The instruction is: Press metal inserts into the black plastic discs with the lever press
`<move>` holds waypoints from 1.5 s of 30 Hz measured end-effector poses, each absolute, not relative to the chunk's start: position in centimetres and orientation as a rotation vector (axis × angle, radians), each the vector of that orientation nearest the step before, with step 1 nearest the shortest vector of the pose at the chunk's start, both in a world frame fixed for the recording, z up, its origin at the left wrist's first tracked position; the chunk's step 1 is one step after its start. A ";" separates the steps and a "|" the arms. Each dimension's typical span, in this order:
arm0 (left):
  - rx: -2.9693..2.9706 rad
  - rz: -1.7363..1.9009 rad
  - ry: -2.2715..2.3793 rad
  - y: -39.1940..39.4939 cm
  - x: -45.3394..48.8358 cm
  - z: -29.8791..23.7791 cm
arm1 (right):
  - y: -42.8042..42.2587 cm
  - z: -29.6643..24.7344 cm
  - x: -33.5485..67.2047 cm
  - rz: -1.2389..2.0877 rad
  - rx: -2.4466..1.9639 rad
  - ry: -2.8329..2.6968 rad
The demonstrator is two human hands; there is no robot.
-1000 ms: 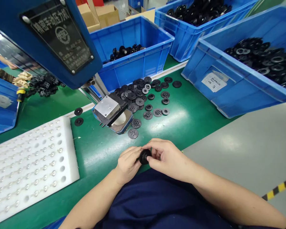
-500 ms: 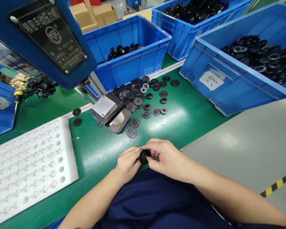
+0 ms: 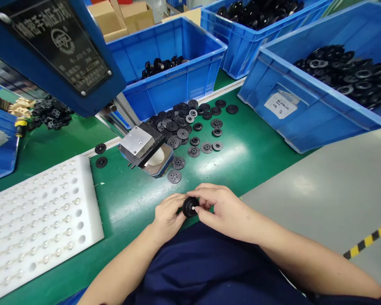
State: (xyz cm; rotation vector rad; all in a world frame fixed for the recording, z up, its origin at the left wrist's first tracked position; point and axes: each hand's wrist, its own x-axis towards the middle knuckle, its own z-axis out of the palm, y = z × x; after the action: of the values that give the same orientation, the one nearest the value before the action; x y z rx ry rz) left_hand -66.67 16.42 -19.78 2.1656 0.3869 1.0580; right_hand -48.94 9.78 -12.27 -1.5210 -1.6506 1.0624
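Close to my body, my left hand (image 3: 169, 216) grips a round black plastic wheel (image 3: 188, 206) with a stepped hub, tilted toward me. From the other side my right hand (image 3: 218, 206) closes on the same wheel, its index finger along the top rim and its thumb at the hub. A small pale tip (image 3: 194, 208) shows at the hub's centre beside the right thumb; what it belongs to is hidden. Beyond the hands, flat black discs (image 3: 174, 176) lie loose on the green table (image 3: 130, 197).
A blue hand press (image 3: 60, 51) rises at left over its block and base (image 3: 139, 144). White foam tray (image 3: 95, 212) with rows of small metal-tipped parts lies left. Blue bins (image 3: 174, 82) of black parts line the back; another bin (image 3: 282, 106) stands right. A yellow-handled screwdriver (image 3: 20, 127) leans far left.
The wheel has turned slightly to face me more, and the pale tip at its hub now shows. Both hands stay nearly in place; the view has shifted a little.
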 end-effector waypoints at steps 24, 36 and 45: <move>2.230 1.128 0.369 16.5 -66.5 -20.4 | 10.2 -12.6 -49.3 1.134 -1.641 -1.515; 2.227 1.103 0.404 16.3 -66.3 -20.9 | 9.9 -13.8 -49.2 1.124 -1.624 -1.489; 2.222 1.092 0.431 16.5 -66.1 -20.5 | 10.2 -13.7 -49.5 1.125 -1.642 -1.472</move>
State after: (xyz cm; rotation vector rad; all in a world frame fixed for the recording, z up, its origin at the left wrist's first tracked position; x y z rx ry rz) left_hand -66.13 16.49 -20.52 2.2225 0.4309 1.0922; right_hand -49.55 10.20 -13.74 -1.6417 -1.4717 1.1249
